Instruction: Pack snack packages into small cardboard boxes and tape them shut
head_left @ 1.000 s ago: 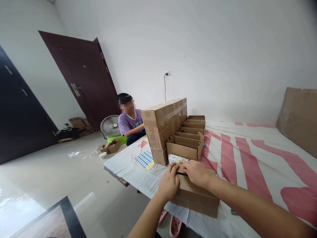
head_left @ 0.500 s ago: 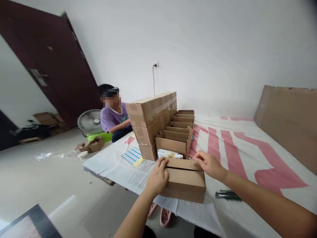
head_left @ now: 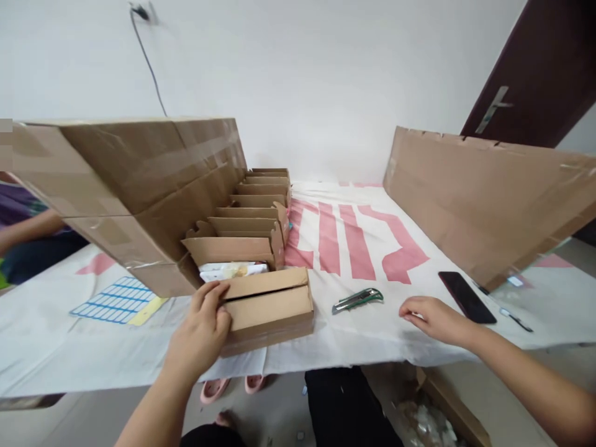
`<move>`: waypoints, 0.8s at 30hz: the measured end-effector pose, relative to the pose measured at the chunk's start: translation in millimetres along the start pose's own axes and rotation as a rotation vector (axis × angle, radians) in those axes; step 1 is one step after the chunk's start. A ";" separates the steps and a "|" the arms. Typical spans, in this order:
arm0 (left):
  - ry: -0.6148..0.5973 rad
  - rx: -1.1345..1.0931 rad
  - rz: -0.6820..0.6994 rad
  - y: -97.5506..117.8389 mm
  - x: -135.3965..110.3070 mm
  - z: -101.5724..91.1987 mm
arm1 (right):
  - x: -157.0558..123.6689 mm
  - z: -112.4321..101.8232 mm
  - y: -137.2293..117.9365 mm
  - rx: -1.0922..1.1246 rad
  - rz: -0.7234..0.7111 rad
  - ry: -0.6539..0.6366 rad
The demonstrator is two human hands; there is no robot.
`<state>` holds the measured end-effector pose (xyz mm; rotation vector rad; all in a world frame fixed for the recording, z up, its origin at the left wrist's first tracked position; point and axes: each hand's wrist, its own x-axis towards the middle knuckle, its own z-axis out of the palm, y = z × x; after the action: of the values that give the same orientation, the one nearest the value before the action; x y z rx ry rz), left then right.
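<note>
A small cardboard box [head_left: 272,310] lies near the front edge of the table, its two top flaps folded in with a dark narrow gap between them. My left hand [head_left: 202,323] grips its left end, fingers over the top. Away from the box, at the right, my right hand [head_left: 433,318] hangs over the cloth with fingers loosely curled together; nothing shows in them. Between that hand and the box lies a green utility knife [head_left: 358,300] with its blade out. A white packet [head_left: 233,270] sits just behind the box.
Taped cartons [head_left: 153,186] are stacked at left, beside a row of open cardboard boxes [head_left: 233,249]. A phone [head_left: 465,297] lies right of my hand, before a large cardboard sheet [head_left: 475,198]. A blue-lined label sheet [head_left: 114,301] lies at left. Another person's arm [head_left: 32,228] shows behind the cartons.
My view has turned to the right. My right hand has left the box and moved right, past the knife. My left hand stays on the box's left end.
</note>
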<state>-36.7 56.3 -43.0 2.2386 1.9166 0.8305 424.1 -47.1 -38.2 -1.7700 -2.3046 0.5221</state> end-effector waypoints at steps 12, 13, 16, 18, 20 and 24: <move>0.020 -0.017 0.028 -2.4 -0.8 1.8 | -27.2 59.6 -5.8 -0.171 0.235 -0.260; 0.026 -0.027 0.035 -2.2 -1.7 2.0 | -26.0 61.3 -5.3 -0.162 0.248 -0.263; 0.029 -0.056 0.038 -1.0 -4.2 2.2 | -21.7 63.3 -1.0 -0.092 0.248 -0.237; 0.043 -0.081 0.020 0.0 -5.8 2.5 | -16.7 60.1 2.5 -0.044 0.239 -0.244; 0.097 -0.121 -0.009 0.1 -7.8 3.0 | -9.3 53.2 4.2 -0.024 0.222 -0.260; 0.228 -0.240 -0.132 -4.2 -13.2 2.9 | 13.0 35.6 -4.2 -0.016 0.106 -0.183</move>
<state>-40.1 45.6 -51.7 1.9295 1.9090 1.2664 404.2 -41.3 -70.1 -1.9341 -2.3464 0.7136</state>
